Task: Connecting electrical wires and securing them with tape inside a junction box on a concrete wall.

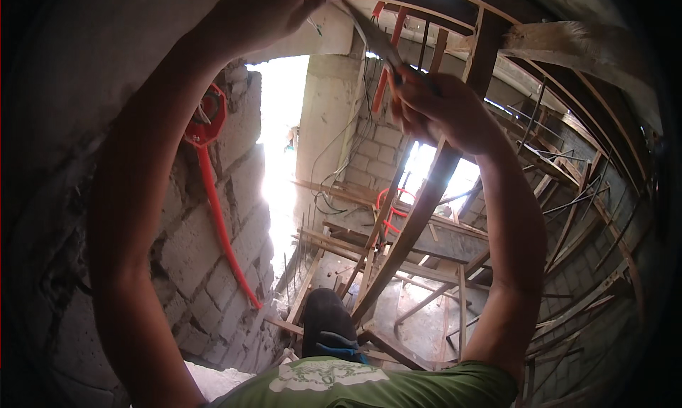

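Observation:
Both my arms reach up overhead. My right hand [447, 113] is wrapped round the dark handle of a long, grey, tapering tool [376, 42]; its exact kind is unclear. The tool's narrow end points up and left, to just beside my left hand [288, 13]. The left fingers are bent together at the top edge, and what they hold, if anything, cannot be made out. Thin wire ends [315, 28] show just below that hand. Behind my left forearm, an orange octagonal junction box [208, 124] with wires inside sits on the block wall, an orange conduit [222, 227] running down from it.
Wooden beams and props [419, 227] cross below and right of me. More orange conduits [381, 88] hang beyond the tool. Loose dark cables [327, 195] dangle by a concrete column [323, 116]. A bright gap [280, 131] opens in the wall. My knee [327, 319] shows far above the floor.

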Demonstrator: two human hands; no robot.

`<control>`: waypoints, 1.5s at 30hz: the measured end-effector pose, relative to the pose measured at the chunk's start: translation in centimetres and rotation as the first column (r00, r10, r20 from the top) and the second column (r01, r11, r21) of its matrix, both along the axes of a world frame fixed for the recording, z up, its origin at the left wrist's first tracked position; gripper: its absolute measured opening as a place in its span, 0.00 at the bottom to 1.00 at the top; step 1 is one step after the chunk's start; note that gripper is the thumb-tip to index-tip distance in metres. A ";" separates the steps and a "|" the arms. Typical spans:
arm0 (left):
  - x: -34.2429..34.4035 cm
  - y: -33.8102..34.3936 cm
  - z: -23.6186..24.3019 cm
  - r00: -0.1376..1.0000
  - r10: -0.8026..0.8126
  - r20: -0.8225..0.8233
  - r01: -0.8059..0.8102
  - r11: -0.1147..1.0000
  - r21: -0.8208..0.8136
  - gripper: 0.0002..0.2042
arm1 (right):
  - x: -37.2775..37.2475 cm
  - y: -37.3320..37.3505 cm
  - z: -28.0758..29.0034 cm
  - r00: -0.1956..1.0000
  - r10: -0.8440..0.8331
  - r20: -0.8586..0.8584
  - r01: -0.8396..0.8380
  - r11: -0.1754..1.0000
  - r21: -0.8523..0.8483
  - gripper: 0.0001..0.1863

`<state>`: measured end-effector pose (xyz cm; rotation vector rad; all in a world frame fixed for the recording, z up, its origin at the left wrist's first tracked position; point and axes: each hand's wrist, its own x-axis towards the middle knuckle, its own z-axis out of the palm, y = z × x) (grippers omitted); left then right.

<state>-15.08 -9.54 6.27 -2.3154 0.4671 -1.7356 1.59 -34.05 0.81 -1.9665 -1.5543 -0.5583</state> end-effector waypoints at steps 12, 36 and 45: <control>-0.4 -1.5 0.3 0.993 -0.079 -0.092 0.049 0.957 -0.286 0.09 | 1.0 2.9 -3.1 0.888 -0.109 0.446 0.027 0.982 0.187 0.19; -1.1 -1.3 1.0 0.908 -0.091 -0.408 -0.049 0.946 -0.320 0.11 | 2.1 0.8 0.5 0.602 -0.393 0.695 0.037 0.883 0.467 0.14; 1.4 3.8 -0.8 0.996 0.086 0.028 -0.090 0.904 0.419 0.12 | 0.4 1.9 -3.1 0.947 -0.175 0.269 0.139 0.979 0.147 0.16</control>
